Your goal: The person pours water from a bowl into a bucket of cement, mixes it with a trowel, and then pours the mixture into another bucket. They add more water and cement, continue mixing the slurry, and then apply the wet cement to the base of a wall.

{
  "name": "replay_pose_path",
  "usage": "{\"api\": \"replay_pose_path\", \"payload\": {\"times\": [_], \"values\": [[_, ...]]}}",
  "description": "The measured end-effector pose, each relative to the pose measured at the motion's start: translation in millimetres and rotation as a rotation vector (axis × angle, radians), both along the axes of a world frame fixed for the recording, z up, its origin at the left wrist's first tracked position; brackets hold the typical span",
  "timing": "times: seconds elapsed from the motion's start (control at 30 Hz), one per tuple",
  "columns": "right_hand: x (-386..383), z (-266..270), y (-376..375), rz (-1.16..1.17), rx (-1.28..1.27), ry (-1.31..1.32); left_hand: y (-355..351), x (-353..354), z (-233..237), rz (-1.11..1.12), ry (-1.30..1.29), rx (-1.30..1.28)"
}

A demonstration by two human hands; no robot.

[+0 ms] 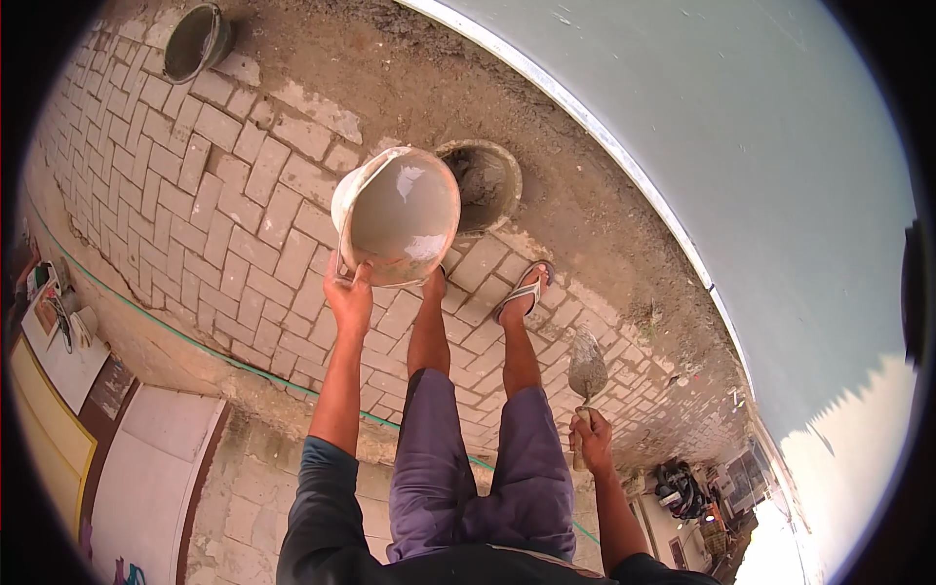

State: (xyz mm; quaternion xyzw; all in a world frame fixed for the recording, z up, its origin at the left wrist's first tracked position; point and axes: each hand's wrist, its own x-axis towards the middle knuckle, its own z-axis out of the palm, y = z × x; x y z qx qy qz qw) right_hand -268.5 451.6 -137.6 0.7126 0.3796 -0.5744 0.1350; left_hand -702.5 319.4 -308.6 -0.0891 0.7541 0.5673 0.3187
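A white bucket (pixel 404 216) with cloudy water inside is held up by its rim in my left hand (pixel 353 295), the thumb over the edge. Partly hidden behind it, a dark bucket (pixel 504 185) with grey mortar-like material stands on the ground. My right hand (pixel 593 439) is closed around the handle of a trowel (pixel 587 367). The trowel's blade points away from me and has grey residue on it. The two hands are well apart, on either side of my legs.
Another dark bucket (pixel 198 43) stands at the upper left on the paving (pixel 255 249). A strip of bare soil (pixel 575 210) runs along a grey-green wall (pixel 741 146). A green hose (pixel 255 369) crosses behind my feet. A motorbike (pixel 682 487) is at the lower right.
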Motion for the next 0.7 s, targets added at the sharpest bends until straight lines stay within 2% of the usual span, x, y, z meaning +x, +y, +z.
{"api": "replay_pose_path", "payload": {"times": [0.43,0.6,0.7], "values": [[12.6,-10.4,-6.6,-0.069,-0.01,-0.003,-13.7,-20.3,-11.8,0.002,-0.041,0.076],[1.5,-14.7,-3.0,-0.046,-0.009,0.004,-35.5,-43.7,-22.9,0.092,-0.248,0.184],[-1.6,-19.8,-2.2,-0.057,0.017,0.01,-49.5,-58.6,-40.1,0.092,-0.256,0.232]]}}
